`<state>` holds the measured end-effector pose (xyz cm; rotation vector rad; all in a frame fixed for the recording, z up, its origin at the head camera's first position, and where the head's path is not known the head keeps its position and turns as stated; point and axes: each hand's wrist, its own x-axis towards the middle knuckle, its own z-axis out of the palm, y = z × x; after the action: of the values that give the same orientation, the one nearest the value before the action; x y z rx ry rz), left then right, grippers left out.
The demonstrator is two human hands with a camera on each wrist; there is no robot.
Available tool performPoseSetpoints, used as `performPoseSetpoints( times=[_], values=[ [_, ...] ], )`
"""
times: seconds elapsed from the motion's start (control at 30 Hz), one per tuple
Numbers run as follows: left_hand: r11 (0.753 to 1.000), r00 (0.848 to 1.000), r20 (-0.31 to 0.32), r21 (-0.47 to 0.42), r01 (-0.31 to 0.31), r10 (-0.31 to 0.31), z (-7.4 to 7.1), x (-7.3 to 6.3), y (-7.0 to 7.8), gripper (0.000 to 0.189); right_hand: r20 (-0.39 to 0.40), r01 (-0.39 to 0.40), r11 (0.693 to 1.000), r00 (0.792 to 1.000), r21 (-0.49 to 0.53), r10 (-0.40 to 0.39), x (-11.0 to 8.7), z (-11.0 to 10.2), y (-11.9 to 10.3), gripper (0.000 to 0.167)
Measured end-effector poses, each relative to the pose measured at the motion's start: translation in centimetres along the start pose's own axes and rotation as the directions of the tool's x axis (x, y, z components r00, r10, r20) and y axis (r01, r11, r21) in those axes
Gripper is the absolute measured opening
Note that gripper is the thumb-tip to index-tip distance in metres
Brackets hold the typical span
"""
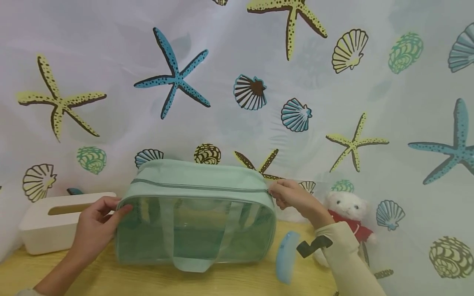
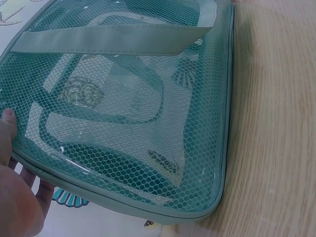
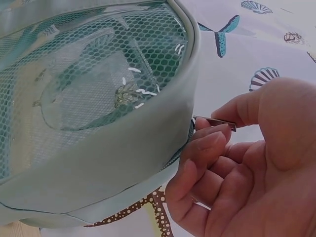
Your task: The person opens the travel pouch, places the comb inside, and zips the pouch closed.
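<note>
A mint-green toiletry bag (image 1: 207,176) with clear, mesh-patterned sides stands upright on the table, its strap handle (image 1: 192,265) hanging down the front. My left hand (image 1: 96,224) grips the bag's left upper edge, thumb on the front and fingers behind; the left wrist view shows this hand (image 2: 19,192) at the rim. At the opposite top corner, my right hand (image 1: 296,197) pinches the metal zipper pull (image 3: 222,122) between thumb and fingers. The zipper (image 1: 207,188) runs along the top to that hand and looks closed along its visible length.
A white tissue box (image 1: 40,222) with a slot stands behind my left hand. To the right lie a light blue curved object (image 1: 286,257) and a white plush toy (image 1: 348,205) in red, partly behind my right arm. A sea-patterned sheet (image 1: 222,49) hangs behind the wooden table (image 1: 129,283).
</note>
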<state>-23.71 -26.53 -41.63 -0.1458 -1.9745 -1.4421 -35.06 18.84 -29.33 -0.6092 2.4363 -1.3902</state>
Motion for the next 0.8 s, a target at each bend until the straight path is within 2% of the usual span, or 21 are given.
performPoseSetpoints(
  times=[0.27,0.57,0.8],
  values=[
    [0.999,0.999,0.011,0.003,0.033,-0.033,0.0,-0.1,0.5,0.005,0.007,0.032,0.999,0.999,-0.023,-0.032,0.3,0.2,-0.7,0.027],
    [1.000,1.000,0.018,0.022,0.017,-0.018,0.0,-0.4,0.6,0.005,0.033,0.012,1.000,0.999,0.023,-0.013,0.1,0.7,-1.8,0.027],
    [1.000,1.000,0.023,0.020,0.006,-0.006,0.0,-0.4,0.2,0.007,0.038,0.034,0.999,0.999,0.000,-0.034,0.4,0.8,-2.6,0.032]
  ],
)
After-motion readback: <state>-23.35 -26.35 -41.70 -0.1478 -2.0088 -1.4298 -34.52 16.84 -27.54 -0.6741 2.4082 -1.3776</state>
